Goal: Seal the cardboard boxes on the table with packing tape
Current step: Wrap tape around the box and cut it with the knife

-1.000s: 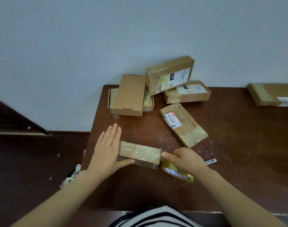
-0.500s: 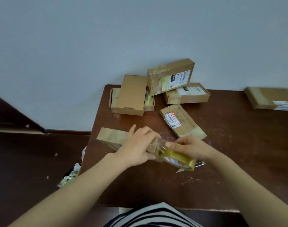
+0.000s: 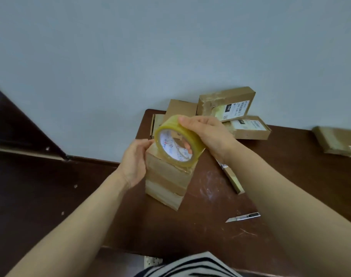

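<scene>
Box (image 3: 166,176) stands on end at the front-left of the tabletop (image 3: 210,232), w/ tape bands across it. Its top end is hidden behind the roll (image 3: 188,136), & can't tell if its lower end rests on the wood or hangs just above. L hand (image 3: 134,160) holds the box's left side, fingers (image 3: 143,143) curled toward the upper edge, tips partly hidden by box & roll. R hand (image 3: 206,134) grips the roll from the right, thumb on the outer band, one finger showing thru the core, other fingers out of sight behind it. Roll is tilted, core facing the camera, touching the box top. Whether a strip runs from roll to box is hard to make out. R forearm covers most of a flat box (image 3: 231,177); only a thin edge & a label scrap show. At the back, plain box (image 3: 181,108) is half hidden by the roll; labelled box (image 3: 226,104) sits tilted above low box (image 3: 248,127), by the wall (image 3: 110,66). Far box (image 3: 338,140) is blurred & cut off by the frame's right edge. Knife (image 3: 242,217) lies apart from the box, just beside R forearm, pointed end to the left. Bare wood shows btwn box & knife and along the front edge. Tabletop's left edge runs close by L hand, floor (image 3: 30,186) beyond. Striped shirt (image 3: 190,264) is cut off at the bottom.
</scene>
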`<state>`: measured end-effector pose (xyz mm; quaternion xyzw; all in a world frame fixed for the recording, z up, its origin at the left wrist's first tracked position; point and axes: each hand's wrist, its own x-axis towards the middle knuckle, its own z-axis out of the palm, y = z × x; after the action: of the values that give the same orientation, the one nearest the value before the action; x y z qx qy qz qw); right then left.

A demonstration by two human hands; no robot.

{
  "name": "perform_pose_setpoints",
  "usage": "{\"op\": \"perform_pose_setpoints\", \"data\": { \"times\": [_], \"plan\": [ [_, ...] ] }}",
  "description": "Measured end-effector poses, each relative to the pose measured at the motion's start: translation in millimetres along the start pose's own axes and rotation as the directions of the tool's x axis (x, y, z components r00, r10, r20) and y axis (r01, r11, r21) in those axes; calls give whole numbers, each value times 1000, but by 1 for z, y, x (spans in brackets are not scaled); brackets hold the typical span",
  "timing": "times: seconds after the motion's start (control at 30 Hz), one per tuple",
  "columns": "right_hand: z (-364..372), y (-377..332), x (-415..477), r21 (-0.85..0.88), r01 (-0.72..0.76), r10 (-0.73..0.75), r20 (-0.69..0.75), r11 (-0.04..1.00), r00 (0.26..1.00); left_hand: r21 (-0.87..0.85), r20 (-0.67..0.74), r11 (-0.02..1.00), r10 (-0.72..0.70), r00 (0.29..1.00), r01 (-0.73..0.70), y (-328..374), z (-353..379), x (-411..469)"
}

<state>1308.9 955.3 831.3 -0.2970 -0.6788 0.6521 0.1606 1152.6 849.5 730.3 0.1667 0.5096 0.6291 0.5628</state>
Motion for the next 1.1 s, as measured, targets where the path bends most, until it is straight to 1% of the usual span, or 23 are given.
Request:
{"op": "perform_pose_setpoints", "data": {
  "times": [0.07, 0.1, 0.17, 0.27, 0.33, 0.4, 0.47, 0.5, 0.67, 0.8, 0.97, 1.07, 1.1],
  "plan": [
    [15, -4, 5, -24, 9, -8, 49, 1000, 999, 163, -170, 986, 59, 984, -31, -9, 5, 4],
    [20, -7, 6, -39, 14, -11, 74, 999, 997, 207, -251, 978, 89, 964, -37, -12, 9, 5],
    [26, -10, 4, -44, 9, -4, 123, 999, 992, 185, -369, 981, 126, 921, -60, -16, 13, 6],
    [22, -17, -8, -26, -26, 31, 191, 999, 981, 97, -410, 989, 139, 901, -108, -18, 14, 7],
    [10, -23, -20, -89, -45, 59, 163, 995, 985, 80, -466, 986, 167, 869, -147, -19, 14, 12],
    [-6, -28, -33, -216, -77, 108, 135, 973, 985, 91, -541, 982, 190, 820, -168, -21, 12, 17],
    [-20, -29, -50, -337, -150, 197, 107, 929, 975, 127, -533, 978, 209, 820, -167, -23, 13, 21],
    [-25, -27, -58, -368, -191, 239, 91, 910, 967, 138, -522, 977, 212, 826, -164, -23, 14, 22],
    [-26, 7, -74, -414, -373, 395, -33, 830, 918, 146, -537, 982, 182, 824, -122, -23, 20, 25],
    [-23, 40, -74, -464, -433, 438, -105, 773, 893, 155, -556, 981, 183, 811, -115, -24, 19, 25],
    [-13, 73, -70, -413, -461, 468, -91, 786, 879, 151, -543, 987, 132, 829, -58, -21, 19, 19],
    [-6, 84, -63, -356, -454, 460, -75, 817, 885, 253, -458, 965, 181, 870, -68, -22, 13, 15],
    [-5, 85, -61, -361, -447, 453, -71, 819, 888, 337, -401, 938, 220, 889, -80, -18, 10, 12]
  ]
}}
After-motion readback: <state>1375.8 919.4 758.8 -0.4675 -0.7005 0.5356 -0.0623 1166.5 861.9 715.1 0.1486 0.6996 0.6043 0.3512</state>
